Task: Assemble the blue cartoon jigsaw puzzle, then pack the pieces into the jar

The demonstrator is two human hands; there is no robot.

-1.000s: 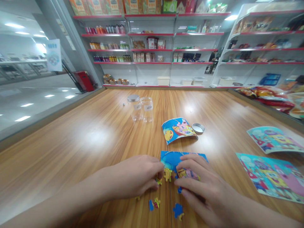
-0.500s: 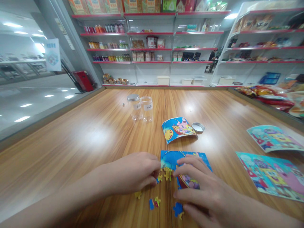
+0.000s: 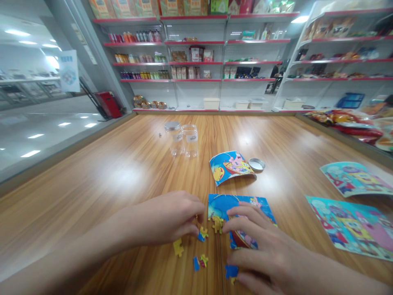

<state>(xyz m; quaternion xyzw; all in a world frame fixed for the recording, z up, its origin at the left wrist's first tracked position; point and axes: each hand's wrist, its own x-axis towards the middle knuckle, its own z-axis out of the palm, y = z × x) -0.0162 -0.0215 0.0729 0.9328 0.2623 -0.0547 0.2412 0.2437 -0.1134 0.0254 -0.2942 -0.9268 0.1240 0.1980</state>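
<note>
A partly assembled jigsaw puzzle (image 3: 222, 203), mostly blue with cartoon figures, lies on the table in front of me. My right hand (image 3: 265, 248) rests over it, fingers spread and bent, hiding much of its right and lower part. Left of the puzzle, my left hand (image 3: 181, 215) has thumb and fingers pinched at a small blue-and-yellow puzzle piece (image 3: 202, 234). Close by, a yellow piece (image 3: 218, 224) sits against the puzzle's lower left edge. Loose around are another yellow piece (image 3: 178, 248), a blue piece (image 3: 196, 264), a yellow-green piece (image 3: 203, 260) and a blue piece (image 3: 231, 271) under my right fingers.
Behind the puzzle lie a curled picture card (image 3: 229, 166) and a metal lid (image 3: 256, 164). Two clear jars, one lidded (image 3: 174, 139) and one uncovered (image 3: 190, 141), stand farther back. Two more picture sheets, a flat one (image 3: 350, 225) and a curled one (image 3: 353, 178), lie at right.
My left hand has drawn slightly left, away from the puzzle, and the blue-and-yellow piece at its fingertips has shifted left too. The yellow piece beneath the hand shows more. My right hand hardly moved.
</note>
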